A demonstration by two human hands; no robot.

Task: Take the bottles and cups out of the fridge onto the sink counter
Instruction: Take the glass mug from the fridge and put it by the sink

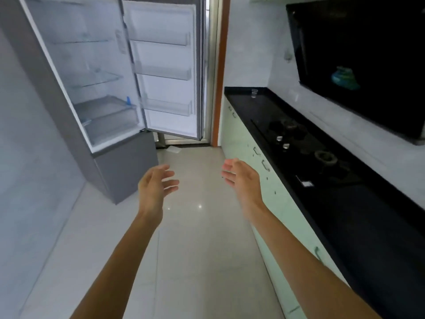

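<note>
1. Pale glossy floor tiles [197, 226] are running down the middle of the frame, catching a small bright glint of light near the centre.
2. A plain grey-white wall [25, 157] is filling the left edge.
3. An orange-brown door frame [220, 72] is standing upright at upper centre, daylight showing beside it.
4. Pale green base cabinets [243, 143] with small handles are lining the right side, running from centre to lower right.
5. A black countertop [356, 215] is lying over them, with a gas hob [305, 143] set into it.
6. A dark range hood [358, 65] is hanging at upper right against light wall tiles [253, 42].
</note>
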